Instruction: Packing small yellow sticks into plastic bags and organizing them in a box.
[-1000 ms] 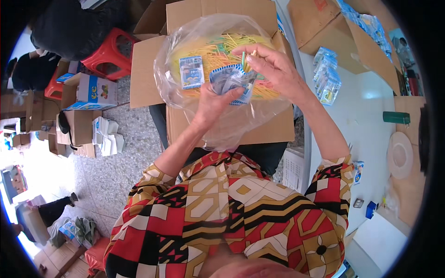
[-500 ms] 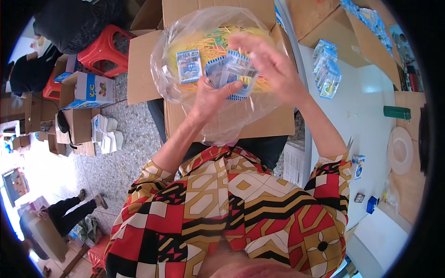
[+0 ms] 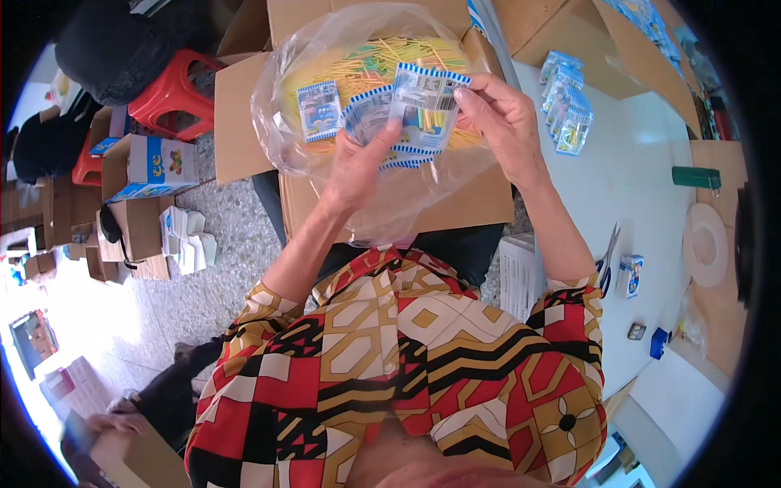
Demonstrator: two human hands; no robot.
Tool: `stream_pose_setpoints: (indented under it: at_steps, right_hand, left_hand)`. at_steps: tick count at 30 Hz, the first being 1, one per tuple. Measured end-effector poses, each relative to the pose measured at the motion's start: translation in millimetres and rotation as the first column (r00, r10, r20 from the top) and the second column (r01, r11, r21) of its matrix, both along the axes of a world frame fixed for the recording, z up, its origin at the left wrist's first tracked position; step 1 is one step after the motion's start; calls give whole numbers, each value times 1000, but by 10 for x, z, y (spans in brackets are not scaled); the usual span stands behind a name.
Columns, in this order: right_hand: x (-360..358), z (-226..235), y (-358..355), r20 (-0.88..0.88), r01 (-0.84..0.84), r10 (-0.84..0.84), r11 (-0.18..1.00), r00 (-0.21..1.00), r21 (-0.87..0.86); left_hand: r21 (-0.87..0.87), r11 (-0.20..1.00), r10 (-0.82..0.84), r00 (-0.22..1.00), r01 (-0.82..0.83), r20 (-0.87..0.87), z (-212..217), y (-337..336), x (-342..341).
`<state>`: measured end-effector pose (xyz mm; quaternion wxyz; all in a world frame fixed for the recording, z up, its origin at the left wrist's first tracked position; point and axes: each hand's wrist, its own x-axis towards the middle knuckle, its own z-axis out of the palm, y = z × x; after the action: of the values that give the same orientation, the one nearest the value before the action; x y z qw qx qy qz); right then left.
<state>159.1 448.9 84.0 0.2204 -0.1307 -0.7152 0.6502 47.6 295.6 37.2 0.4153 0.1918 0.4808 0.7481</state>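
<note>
Left hand (image 3: 355, 169) is gripping several overlapping packets (image 3: 370, 118), upper centre of frame, thumb pressing on the front packet (image 3: 427, 114). Right hand (image 3: 514, 128) is pinching that packet's upper right corner between thumb and finger. Front packet is facing the camera, showing blue-and-white striped edges top and bottom, yellow and green pieces visible inside. Both hands are working above a clear plastic bag (image 3: 272, 134) that is holding a mass of thin coloured sticks (image 3: 358, 61); bag is sitting in an open cardboard box (image 3: 240, 106). Loose packet (image 3: 319, 112) is lying on the sticks, left of the hands. Upper right: a row of overlapping packets (image 3: 573, 126) is resting on the pale table (image 3: 622, 179). Right side: scissors (image 3: 608, 256) are lying near the right sleeve, small blue-and-white pack (image 3: 629, 276) just beside, green case (image 3: 695, 177) sitting higher up. Upper left: red stool (image 3: 161, 99) is standing near a blue-and-white carton (image 3: 167, 163). Lower left: another person (image 3: 167, 394) is holding what looks like a cardboard carton (image 3: 134, 451), blurry near the rim, hard to be sure
</note>
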Motion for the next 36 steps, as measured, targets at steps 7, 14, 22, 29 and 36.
stream_pose_setpoints:
  at_steps: [7, 14, 22, 29, 36]
  right_hand:
    - [385, -37, 379, -94, 317, -319, 948, 943, -39]
    - [1196, -412, 1132, 31, 511, -522, 845, 853, 160]
    - [1995, -1088, 1918, 200, 575, -690, 702, 696, 419]
    - [1197, -679, 1347, -41, 454, -618, 529, 785, 717]
    - [340, -176, 30, 119, -8, -22, 970, 993, 244]
  left_hand:
    - [-46, 998, 53, 996, -49, 70, -102, -52, -51]
    - [-47, 998, 38, 993, -33, 110, -72, -45, -4]
    - [-96, 995, -9, 997, 2, -80, -61, 81, 70]
    - [-193, 981, -36, 983, 0, -182, -221, 44, 24]
    - [-104, 994, -11, 933, -28, -359, -93, 118, 221]
